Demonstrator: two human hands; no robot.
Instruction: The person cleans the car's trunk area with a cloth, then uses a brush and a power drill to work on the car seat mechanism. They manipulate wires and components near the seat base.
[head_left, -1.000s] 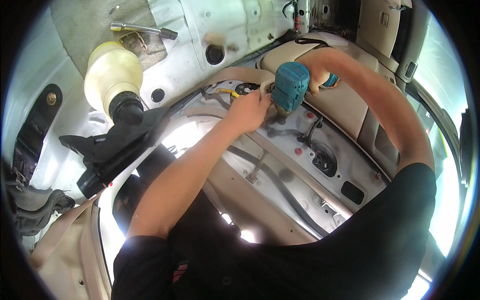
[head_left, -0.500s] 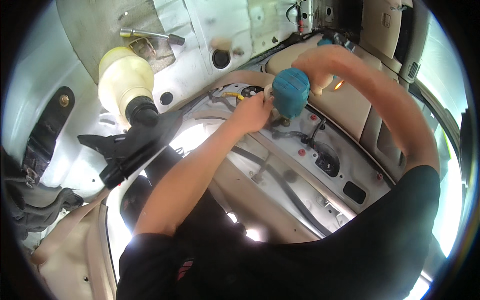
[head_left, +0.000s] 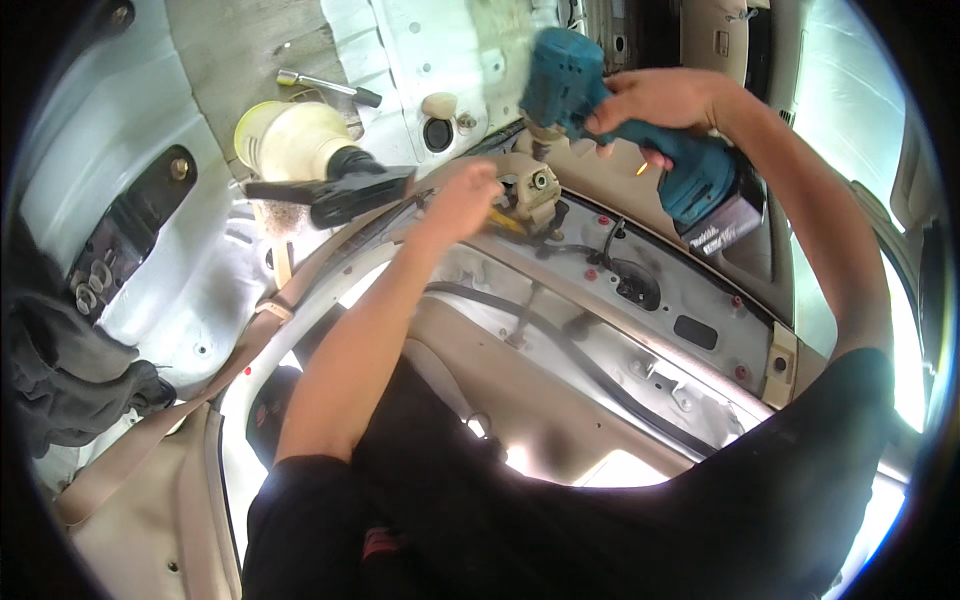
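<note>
My right hand (head_left: 655, 105) is wrapped round the handle of a teal cordless impact wrench (head_left: 570, 85), held up over the door sill with a black battery at its base. The wrench's socket (head_left: 541, 148) points down and stands just above a cream seat belt retractor (head_left: 537, 192) that has a round bolt hole facing up. Beside the retractor's left edge is my left hand (head_left: 463, 202), slightly blurred, with its fingers curled. What those fingers hold, if anything, is hidden. A yellow connector (head_left: 506, 220) shows under the retractor.
A cream bulb-shaped item (head_left: 290, 140) and a long black plastic piece (head_left: 350, 195) lie to the left. Behind them is a metal hand tool with a dark grip (head_left: 330, 87). A beige belt strap (head_left: 140, 440) runs along the lower left, near dark cloth (head_left: 70, 370).
The impact wrench has risen and turned away from the retractor, which now shows. My left hand has drawn back to the left. The whole view has shifted slightly.
</note>
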